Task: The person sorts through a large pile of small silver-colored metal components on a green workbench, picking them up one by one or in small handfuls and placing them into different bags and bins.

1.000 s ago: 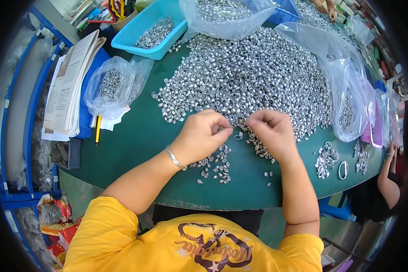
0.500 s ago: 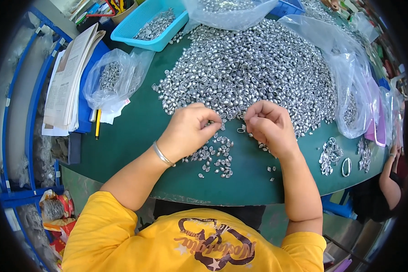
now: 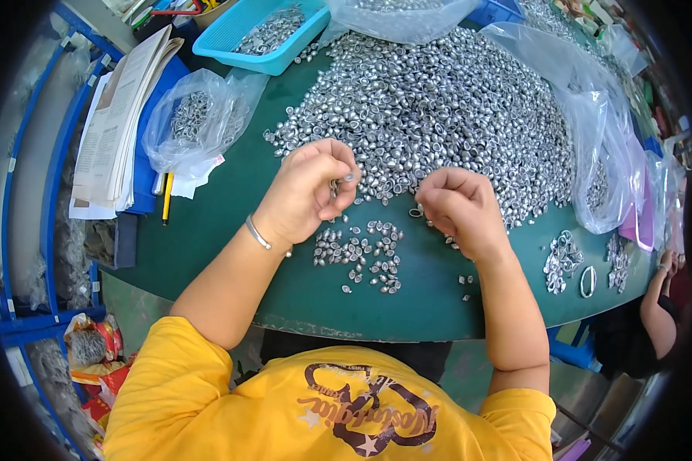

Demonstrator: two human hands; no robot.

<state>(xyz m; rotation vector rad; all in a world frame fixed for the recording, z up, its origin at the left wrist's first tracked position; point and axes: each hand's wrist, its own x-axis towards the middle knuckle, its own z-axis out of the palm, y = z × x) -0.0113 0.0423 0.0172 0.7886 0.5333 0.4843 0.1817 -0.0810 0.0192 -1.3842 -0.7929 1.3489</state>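
A big heap of small silver oval metal pieces [image 3: 438,107] lies on the green table [image 3: 207,253]. At the heap's near edge my left hand [image 3: 311,188] is closed, with a small silver metal piece [image 3: 349,177] between thumb and fingers. My right hand [image 3: 461,211] is pinched closed at the same edge; beside its fingertips sits an oval piece [image 3: 415,213], and whether the fingers hold anything is hidden. Between the hands and nearer to me lies a small loose group of pieces [image 3: 357,250]. A few more pieces [image 3: 466,280] lie by my right wrist.
A light-blue basket [image 3: 265,58] with metal parts stands far left, near a clear plastic bag [image 3: 200,119] and stacked papers [image 3: 127,123]. Clear bags [image 3: 592,154] edge the heap at right. Small piles of links [image 3: 563,261] and a silver ring [image 3: 587,282] lie front right. Another person's arm [image 3: 657,315] shows far right.
My left hand has lifted up and to the left, turning so that a silver piece shows at its fingertips. My right hand has stayed nearly in place. The view has shifted slightly.
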